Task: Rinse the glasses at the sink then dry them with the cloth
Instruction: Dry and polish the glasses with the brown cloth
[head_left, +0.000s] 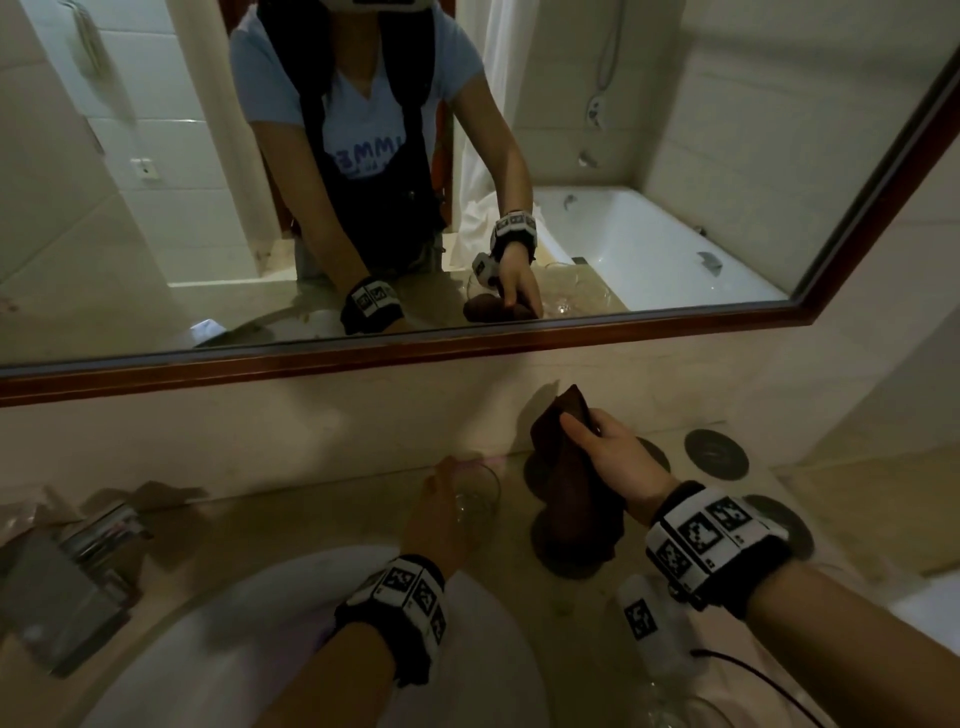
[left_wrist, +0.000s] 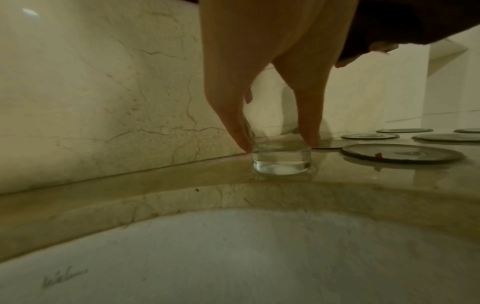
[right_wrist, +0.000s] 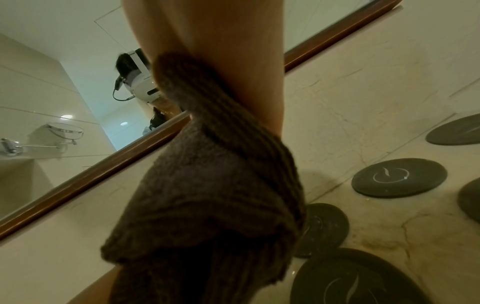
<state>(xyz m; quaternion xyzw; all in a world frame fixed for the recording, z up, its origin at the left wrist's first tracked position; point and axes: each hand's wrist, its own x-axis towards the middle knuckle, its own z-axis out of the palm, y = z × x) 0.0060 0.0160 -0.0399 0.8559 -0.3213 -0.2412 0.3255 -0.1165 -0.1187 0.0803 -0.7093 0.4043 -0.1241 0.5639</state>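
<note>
A clear glass (head_left: 475, 493) (left_wrist: 281, 159) stands upright on the marble counter (head_left: 311, 519) just behind the sink (head_left: 260, 649). My left hand (head_left: 441, 512) (left_wrist: 279, 142) reaches down over it, thumb and fingers around its sides. My right hand (head_left: 608, 452) holds a dark brown cloth (head_left: 571, 483) (right_wrist: 207, 195) up above the counter, to the right of the glass; the cloth hangs down from my fingers. Another glass (head_left: 685, 706) shows blurred at the bottom edge, under my right forearm.
Several dark round coasters (head_left: 716, 453) (left_wrist: 401, 153) (right_wrist: 398, 178) lie on the counter to the right. A folded packet and dark tray (head_left: 88, 561) sit left of the sink. A wood-framed mirror (head_left: 467, 343) runs along the wall behind.
</note>
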